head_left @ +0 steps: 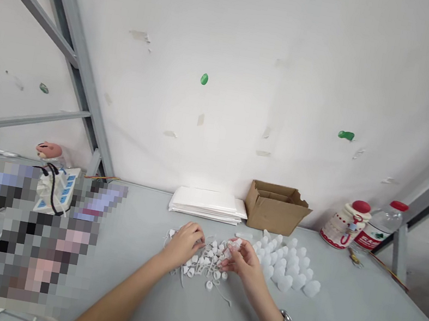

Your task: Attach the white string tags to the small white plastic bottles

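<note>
My left hand (184, 245) reaches over the left side of a pile of small white plastic caps with cords (205, 261). Its fingers are bent and drawn together at the tips; whatever they pinch is too small to make out. On the pile's right side, my right hand (245, 261) is closed on a small translucent plastic piece (233, 247), held between thumb and fingers. A single white cap (209, 285) lies at the pile's near edge, with a loose cord beside it. Right of my right hand, several frosted, rounded plastic pieces (288, 265) stand grouped on the grey table.
A stack of white flat packs (206, 204) and an open cardboard box (277, 216) stand against the wall. At the right are a red-lidded flask (345, 225) and a water bottle (379, 228). A power strip (57, 189) with cables and blurred-out objects occupy the left.
</note>
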The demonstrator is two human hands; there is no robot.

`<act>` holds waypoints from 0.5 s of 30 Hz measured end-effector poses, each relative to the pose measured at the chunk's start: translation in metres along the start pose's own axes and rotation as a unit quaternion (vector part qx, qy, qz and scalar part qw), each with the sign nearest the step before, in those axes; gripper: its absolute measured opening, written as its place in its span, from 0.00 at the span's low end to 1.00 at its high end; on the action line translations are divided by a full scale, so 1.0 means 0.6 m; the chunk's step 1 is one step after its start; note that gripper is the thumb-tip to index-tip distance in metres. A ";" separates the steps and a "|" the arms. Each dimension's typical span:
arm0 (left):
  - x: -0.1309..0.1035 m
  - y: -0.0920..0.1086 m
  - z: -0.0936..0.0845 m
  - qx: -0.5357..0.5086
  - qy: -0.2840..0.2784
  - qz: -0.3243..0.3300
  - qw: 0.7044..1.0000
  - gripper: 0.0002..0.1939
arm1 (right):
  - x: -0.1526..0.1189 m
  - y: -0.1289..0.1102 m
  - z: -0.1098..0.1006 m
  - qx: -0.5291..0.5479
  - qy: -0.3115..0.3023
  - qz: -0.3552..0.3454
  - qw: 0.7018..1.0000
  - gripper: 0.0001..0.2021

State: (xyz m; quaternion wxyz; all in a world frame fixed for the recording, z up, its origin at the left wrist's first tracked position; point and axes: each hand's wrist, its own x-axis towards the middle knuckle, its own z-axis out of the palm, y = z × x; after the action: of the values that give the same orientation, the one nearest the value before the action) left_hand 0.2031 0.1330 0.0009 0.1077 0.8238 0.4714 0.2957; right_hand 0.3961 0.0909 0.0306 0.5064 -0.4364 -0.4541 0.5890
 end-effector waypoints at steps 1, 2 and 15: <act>0.001 0.002 -0.002 -0.021 0.012 -0.006 1.000 0.03 | 0.002 0.003 -0.001 -0.013 -0.006 -0.008 1.000 0.20; 0.001 0.006 -0.004 -0.047 0.027 -0.017 0.998 0.03 | 0.005 0.007 -0.003 -0.031 -0.012 -0.015 0.999 0.19; 0.008 0.050 -0.013 -0.495 0.073 -0.246 0.830 0.12 | -0.004 0.018 0.004 -0.177 -0.070 -0.051 0.980 0.18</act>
State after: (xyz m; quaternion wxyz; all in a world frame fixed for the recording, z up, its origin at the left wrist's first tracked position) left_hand 0.2219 0.1204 0.0230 0.5354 0.4932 0.4554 0.5126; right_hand 0.3916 0.0875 0.0209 0.4175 -0.4536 -0.6069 0.5016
